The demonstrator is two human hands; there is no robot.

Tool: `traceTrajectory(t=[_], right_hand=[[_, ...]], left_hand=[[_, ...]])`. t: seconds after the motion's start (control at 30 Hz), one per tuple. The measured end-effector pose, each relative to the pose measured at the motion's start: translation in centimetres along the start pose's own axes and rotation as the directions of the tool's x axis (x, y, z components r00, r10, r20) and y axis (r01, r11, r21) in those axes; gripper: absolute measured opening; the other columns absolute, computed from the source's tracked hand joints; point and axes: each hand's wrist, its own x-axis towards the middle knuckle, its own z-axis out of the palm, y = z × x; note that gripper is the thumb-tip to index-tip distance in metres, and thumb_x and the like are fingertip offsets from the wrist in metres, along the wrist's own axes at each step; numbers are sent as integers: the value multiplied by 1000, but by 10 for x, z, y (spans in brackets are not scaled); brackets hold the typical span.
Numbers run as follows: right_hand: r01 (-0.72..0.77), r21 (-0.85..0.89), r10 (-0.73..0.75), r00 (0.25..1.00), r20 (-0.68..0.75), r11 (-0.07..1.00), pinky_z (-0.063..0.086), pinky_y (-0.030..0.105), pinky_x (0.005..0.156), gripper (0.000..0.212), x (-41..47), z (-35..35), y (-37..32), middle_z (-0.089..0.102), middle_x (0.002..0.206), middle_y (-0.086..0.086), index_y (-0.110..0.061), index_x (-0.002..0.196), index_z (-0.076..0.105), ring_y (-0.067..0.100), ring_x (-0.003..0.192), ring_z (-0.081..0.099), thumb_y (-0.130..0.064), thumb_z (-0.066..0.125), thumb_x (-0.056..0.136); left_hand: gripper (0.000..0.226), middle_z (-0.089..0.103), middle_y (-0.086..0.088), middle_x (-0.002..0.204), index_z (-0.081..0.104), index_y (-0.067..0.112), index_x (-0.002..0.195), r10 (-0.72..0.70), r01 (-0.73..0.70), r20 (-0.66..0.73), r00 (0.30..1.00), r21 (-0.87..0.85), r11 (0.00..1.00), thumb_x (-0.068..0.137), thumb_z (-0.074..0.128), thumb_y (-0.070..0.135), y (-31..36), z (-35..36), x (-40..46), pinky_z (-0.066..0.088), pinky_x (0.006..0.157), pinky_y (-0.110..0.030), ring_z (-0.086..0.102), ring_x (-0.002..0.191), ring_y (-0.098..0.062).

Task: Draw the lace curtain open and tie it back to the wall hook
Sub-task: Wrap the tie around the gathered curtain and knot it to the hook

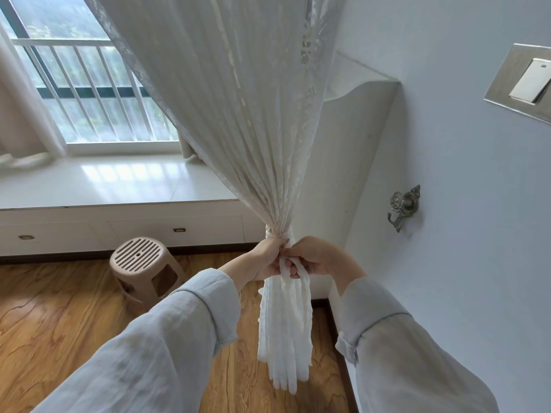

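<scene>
Head view shows the lace curtain [238,120] already drawn aside and gathered into a tight bunch at lower centre of the frame, with a white tie-back band [275,234] wrapped round it. The left hand [265,260] and right hand [313,257] are both closed on the band's strands just under the gather. Its loop is not yet on the wall hook [402,207], which sits bare at right of the frame, so hooking it on seems to be what remains.

Plastic stool [140,263] on wood floor [59,308]; wall switch [529,84].
</scene>
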Motion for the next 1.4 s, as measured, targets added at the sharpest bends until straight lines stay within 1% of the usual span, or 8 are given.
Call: traceTrajectory(t=[0.23,0.5,0.7,0.83,0.97,1.07,1.23,1.4], right_hand=[[-34,-77,37,999,33,996,53,20,46,26,1,5,-4,57,43,-1,-5,70,58,8,35,52,-15,53,94],[-6,-288,43,992,120,958,49,22,55,7,-1,1,-5,46,62,4,-2,89,61,13,53,45,-8,58,90],[-86,-463,78,996,-37,882,51,32,83,34,6,-2,-3,56,82,8,4,117,59,19,73,55,-3,63,84],[-172,-664,41,977,-208,727,48,26,61,40,14,1,4,49,77,6,-4,123,55,18,65,48,-19,63,86],[-163,-488,47,969,-241,858,46,23,51,10,19,4,8,50,66,5,-2,95,59,15,54,48,-8,56,88],[-139,-256,90,977,-194,957,46,18,57,19,19,8,10,59,61,2,-4,72,60,10,56,53,-3,51,89],[-48,103,71,969,-236,994,49,20,63,14,20,8,13,62,71,13,3,83,62,17,62,60,4,48,86],[-39,167,78,968,-237,985,50,21,62,18,20,10,10,58,69,13,2,74,59,18,61,57,6,48,89]], left_hand=[[45,48,-3,42,49,7,56,-10,13,-15,1000,232,973,94,32,24,-2,-5,-3,26,35,-17,33,33,-11],[29,39,4,44,42,14,63,-9,67,-131,991,446,892,91,37,23,3,-17,1,16,39,-17,22,35,-8],[29,34,2,59,44,14,66,-10,65,-104,994,541,838,92,34,22,4,-17,0,15,37,-14,20,31,-5],[33,34,3,60,58,12,73,-74,83,-40,996,618,782,94,38,28,6,-18,-3,17,36,-16,21,35,-6],[31,35,3,62,61,11,78,-143,111,-1,990,636,764,93,38,25,3,-20,-1,19,35,-16,23,35,-5],[27,37,2,62,57,10,73,-127,108,-15,992,632,768,90,37,16,1,-18,-2,19,34,-15,25,33,-4],[26,35,1,58,53,9,70,-130,100,8,991,586,804,91,39,17,2,-17,-2,20,34,-14,27,33,-3],[25,34,2,58,53,8,73,-154,106,38,987,568,816,93,41,16,3,-19,1,22,33,-13,28,32,-1]])
